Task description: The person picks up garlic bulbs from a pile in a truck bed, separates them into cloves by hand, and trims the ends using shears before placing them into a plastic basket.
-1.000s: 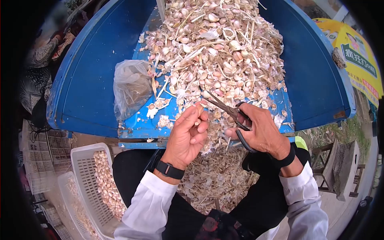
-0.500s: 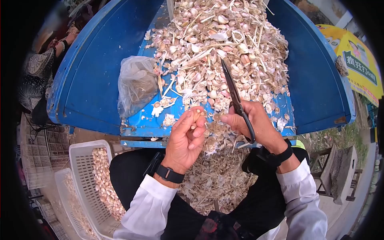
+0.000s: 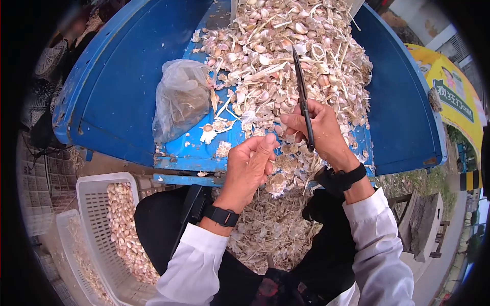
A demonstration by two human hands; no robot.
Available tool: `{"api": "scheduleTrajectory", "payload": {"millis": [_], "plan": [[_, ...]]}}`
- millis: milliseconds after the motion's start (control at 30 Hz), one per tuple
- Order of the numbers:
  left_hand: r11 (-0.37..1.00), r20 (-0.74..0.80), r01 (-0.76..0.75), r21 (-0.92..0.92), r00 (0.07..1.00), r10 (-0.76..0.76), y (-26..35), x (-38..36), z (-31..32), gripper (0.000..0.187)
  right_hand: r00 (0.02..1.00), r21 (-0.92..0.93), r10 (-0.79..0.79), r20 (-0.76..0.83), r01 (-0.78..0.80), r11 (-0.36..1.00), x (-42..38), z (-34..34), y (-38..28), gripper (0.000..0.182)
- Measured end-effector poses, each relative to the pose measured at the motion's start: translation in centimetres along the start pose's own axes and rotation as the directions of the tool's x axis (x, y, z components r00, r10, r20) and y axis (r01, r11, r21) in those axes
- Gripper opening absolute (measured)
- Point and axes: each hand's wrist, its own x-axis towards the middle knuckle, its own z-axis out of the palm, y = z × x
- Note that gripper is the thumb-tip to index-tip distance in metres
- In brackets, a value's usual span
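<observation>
My right hand (image 3: 326, 135) is wrapped round a pair of dark scissors (image 3: 301, 81). Their blades point away from me, over a heap of garlic cloves (image 3: 270, 76) mixed with dry stalks and skins. Lower and to the left, my left hand (image 3: 247, 166) is closed, the thumb lying over curled fingers; whatever they hold is hidden. Trimmed root ends and skins (image 3: 280, 181) lie at the blue bed's front edge (image 3: 191, 164), between and below my hands.
On the blue bed's left sits a clear plastic bag (image 3: 181, 99) with brown contents. A white basket (image 3: 97, 219) of garlic cloves (image 3: 127, 232) stands at lower left. Dry skins (image 3: 275, 229) are piled between my legs. A wooden stool (image 3: 426, 224) is at right.
Both hands have shifted, my right one up with the scissors turned more edge-on. My left fingers, earlier pinching small pale pieces, have rolled so the thumb covers them. The view moved slightly.
</observation>
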Motion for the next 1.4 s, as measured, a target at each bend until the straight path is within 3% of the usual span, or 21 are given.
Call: {"api": "scheduleTrajectory", "payload": {"millis": [167,233,300,400,467,533,600,667,733,767,867,933,1033,1067,1100,1133,1200,1300,1333,1367,1400], "plan": [[0.960,0.097,-0.211,0.182,0.976,0.196,-0.8,0.4,0.5,0.030,0.997,0.165,0.067,0.044,-0.074,0.984,-2.9,0.7,-0.6,0.029],[0.807,0.140,-0.433,0.402,0.900,0.413,-0.2,-0.3,1.0,0.025,0.994,0.252,0.103,0.038,-0.110,0.962,-3.5,0.2,-0.5,0.029],[0.810,0.206,-0.431,0.397,0.902,0.379,-0.4,-0.5,0.8,0.024,0.967,0.417,0.195,0.166,-0.248,0.875,-4.1,-0.5,-0.4,0.029],[0.788,0.336,-0.443,0.428,0.887,0.316,-0.2,-0.5,0.3,0.025,0.971,0.437,0.202,0.126,-0.237,0.868,-6.7,-1.6,-1.7,0.028],[0.865,0.218,-0.268,0.425,0.958,0.189,0.4,-0.9,0.4,0.024,0.993,0.298,0.106,-0.044,-0.088,0.950,-9.4,-4.5,-2.6,0.024],[0.878,0.151,-0.282,0.386,0.959,0.242,0.3,1.8,-0.9,0.026,0.960,0.054,0.012,-0.279,0.003,0.999,-13.4,-8.8,-4.4,0.024],[0.712,0.106,-0.458,0.532,0.870,0.481,0.6,4.4,-0.9,0.028,0.866,-0.208,-0.101,-0.489,-0.003,0.978,-17.5,-13.4,-3.9,0.025],[0.598,0.150,-0.416,0.685,0.884,0.443,1.4,5.6,-0.2,0.026,0.767,-0.275,-0.082,-0.636,-0.127,0.953,-21.5,-17.7,-1.7,0.018],[-0.027,0.487,-0.529,0.848,0.759,0.432,0.8,7.2,0.0,0.024,0.754,-0.241,-0.017,-0.656,-0.188,0.952,-25.3,-21.8,2.1,0.015],[-0.147,0.458,-0.434,0.889,0.837,0.298,1.0,7.1,0.7,0.021,0.715,-0.293,0.010,-0.699,-0.299,0.908,-27.0,-23.1,4.0,0.014],[-0.310,0.480,-0.395,0.865,0.834,0.274,0.3,7.9,0.5,0.015,0.643,-0.294,0.083,-0.762,-0.457,0.839,-29.9,-23.8,6.3,0.016],[-0.302,0.458,-0.375,0.876,0.843,0.282,-0.1,8.0,0.2,0.015,0.610,-0.244,0.141,-0.780,-0.504,0.829,-30.5,-23.4,7.3,0.017],[-0.212,0.452,-0.404,0.890,0.845,0.285,0.1,7.8,-0.2,0.016,0.684,-0.226,0.112,-0.721,-0.385,0.895,-27.2,-20.2,3.7,0.014],[0.262,0.307,-0.373,0.890,0.916,0.258,0.0,7.5,-0.4,0.015,0.745,-0.257,0.072,-0.663,-0.316,0.913,-25.6,-19.3,2.2,0.015],[0.677,0.187,-0.247,0.694,0.969,0.162,0.1,7.2,-0.7,0.015,0.801,-0.283,0.026,-0.599,-0.242,0.928,-23.8,-18.4,0.4,0.015],[0.672,0.183,-0.248,0.698,0.969,0.168,1.2,6.3,-0.6,0.015,0.835,-0.214,0.113,-0.539,-0.265,0.940,-21.8,-17.2,-1.9,0.017],[0.983,0.283,0.085,0.163,0.950,-0.129,4.0,4.1,0.0,0.018,0.938,-0.235,-0.043,-0.344,-0.042,0.971,-16.9,-15.2,-3.3,0.015],[0.990,0.381,0.101,-0.098,0.923,-0.056,4.7,2.4,-0.8,0.019,0.989,-0.372,-0.144,0.014,0.139,0.918,-8.5,-11.0,-3.0,0.017],[0.957,0.432,0.138,-0.257,0.902,-0.014,4.9,1.9,-1.0,0.018,0.974,-0.433,-0.214,0.077,0.226,0.873,-5.9,-8.8,-2.3,0.017],[0.947,0.430,0.123,-0.295,0.903,0.016,4.8,1.6,-1.2,0.018,0.979,-0.551,-0.133,0.156,0.198,0.811,-4.1,-7.0,-2.4,0.018],[0.944,0.428,0.122,-0.308,0.903,0.023,4.5,1.6,-1.7,0.018,0.951,-0.505,-0.244,0.187,0.307,0.807,-2.1,-5.2,0.2,0.020]]}}
